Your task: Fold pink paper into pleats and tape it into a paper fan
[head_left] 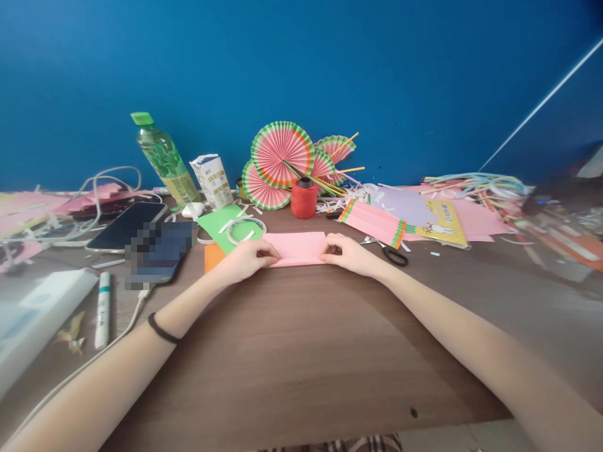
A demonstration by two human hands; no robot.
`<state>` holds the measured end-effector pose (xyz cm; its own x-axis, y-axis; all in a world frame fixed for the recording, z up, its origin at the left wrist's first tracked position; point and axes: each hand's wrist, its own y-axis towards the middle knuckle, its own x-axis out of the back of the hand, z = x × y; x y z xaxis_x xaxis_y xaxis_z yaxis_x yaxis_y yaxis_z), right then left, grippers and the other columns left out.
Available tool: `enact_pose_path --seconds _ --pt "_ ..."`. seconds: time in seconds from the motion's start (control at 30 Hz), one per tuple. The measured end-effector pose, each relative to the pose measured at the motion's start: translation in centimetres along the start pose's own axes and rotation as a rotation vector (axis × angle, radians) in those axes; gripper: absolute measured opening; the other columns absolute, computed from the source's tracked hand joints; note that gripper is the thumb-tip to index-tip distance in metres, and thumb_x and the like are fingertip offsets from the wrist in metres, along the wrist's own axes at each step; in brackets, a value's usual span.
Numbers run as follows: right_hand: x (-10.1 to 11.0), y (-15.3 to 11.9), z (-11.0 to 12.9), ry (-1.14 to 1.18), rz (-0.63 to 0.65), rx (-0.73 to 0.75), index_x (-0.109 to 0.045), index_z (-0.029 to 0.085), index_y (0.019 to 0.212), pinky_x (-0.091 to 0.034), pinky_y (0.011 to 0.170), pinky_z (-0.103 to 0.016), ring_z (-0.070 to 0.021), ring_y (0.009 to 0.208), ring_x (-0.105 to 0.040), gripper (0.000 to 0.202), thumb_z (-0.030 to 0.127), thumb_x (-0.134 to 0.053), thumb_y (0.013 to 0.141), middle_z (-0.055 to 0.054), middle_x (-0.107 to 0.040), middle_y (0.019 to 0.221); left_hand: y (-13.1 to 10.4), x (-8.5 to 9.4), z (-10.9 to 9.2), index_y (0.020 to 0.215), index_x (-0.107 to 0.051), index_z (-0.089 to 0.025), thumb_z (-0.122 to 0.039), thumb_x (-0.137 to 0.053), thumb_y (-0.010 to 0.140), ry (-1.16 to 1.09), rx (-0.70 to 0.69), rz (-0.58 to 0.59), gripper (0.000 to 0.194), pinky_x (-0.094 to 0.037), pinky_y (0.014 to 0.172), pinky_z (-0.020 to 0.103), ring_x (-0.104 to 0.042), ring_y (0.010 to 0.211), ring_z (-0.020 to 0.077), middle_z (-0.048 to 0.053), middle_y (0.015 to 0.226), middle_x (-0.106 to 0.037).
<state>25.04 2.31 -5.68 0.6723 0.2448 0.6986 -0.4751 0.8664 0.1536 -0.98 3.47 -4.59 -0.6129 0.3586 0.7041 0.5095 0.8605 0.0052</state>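
While in fingers [268,251], paper [302,247] (lettered packet [441,225] rightward)

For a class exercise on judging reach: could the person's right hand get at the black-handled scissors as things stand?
Probably, if the right hand releases the pink paper: the black-handled scissors lie close by, and nothing seems to cover their handle on the brown tabletop.
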Motion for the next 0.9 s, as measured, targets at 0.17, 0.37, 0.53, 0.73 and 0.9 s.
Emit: enact_pose_path --seconds 0.17,0.37,0.53,0.73,0.9 --pt "-0.10 -0.07 0.12 -0.011 -0.003 -0.018 -0.056 0.017 0.073 -0.038 0.072 -0.028 -0.0157 0.077 -0.048 0.004 0.017 -0.059 0.074 -0.001 -0.053 0.075 -0.05 -0.03 -0.17 0.076 -0.065 -0.016 -0.030 -0.055 0.070 0.000 0.015 0.009 0.018 -0.045 0.068 0.027 -0.057 0.069 0.0146 0.002 0.076 -0.065" --pt "-0.15 -0.03 0.15 -0.033 -0.006 -0.021 -0.053 0.017 0.067 -0.037 0.072 -0.028 -0.0157 0.078 -0.047 0.009 0.015 -0.059 0.073 -0.001 -0.051 0.074 0.01 -0.19 0.15 0.078 -0.064 -0.016 -0.030 -0.056 0.070 -0.024 0.030 0.019 0.018 -0.044 0.066 0.026 -0.056 0.068 0.0140 0.001 0.074 -0.063" --pt "-0.25 0.00 0.07 -0.043 -0.013 -0.014 -0.051 0.017 0.066 -0.037 0.072 -0.028 -0.0158 0.078 -0.046 0.011 0.015 -0.059 0.074 0.000 -0.051 0.073 -0.02 -0.25 0.09 0.078 -0.063 -0.016 -0.028 -0.056 0.070 -0.008 0.026 0.011 0.016 -0.043 0.065 0.025 -0.055 0.067 0.0135 0.001 0.073 -0.061" --pt "-0.29 -0.06 0.00 -0.047 -0.014 0.001 -0.051 0.018 0.065 -0.037 0.072 -0.029 -0.0162 0.078 -0.046 0.012 0.016 -0.060 0.073 0.000 -0.051 0.072 0.00 -0.32 0.33 0.079 -0.062 -0.017 -0.027 -0.055 0.071 0.010 0.012 0.013 0.015 -0.044 0.064 0.025 -0.055 0.067 0.0133 0.001 0.074 -0.060" --pt "-0.33 0.02 -0.21 -0.057 -0.013 0.002 -0.052 0.017 0.066 -0.036 0.074 -0.030 -0.0166 0.078 -0.046 0.012 0.017 -0.060 0.073 -0.001 -0.052 0.072 0.02 -0.55 0.56 0.084 -0.060 -0.017 -0.026 -0.053 0.074 0.029 -0.025 0.016 0.016 -0.045 0.067 0.026 -0.054 0.069 0.0135 0.002 0.079 -0.060"
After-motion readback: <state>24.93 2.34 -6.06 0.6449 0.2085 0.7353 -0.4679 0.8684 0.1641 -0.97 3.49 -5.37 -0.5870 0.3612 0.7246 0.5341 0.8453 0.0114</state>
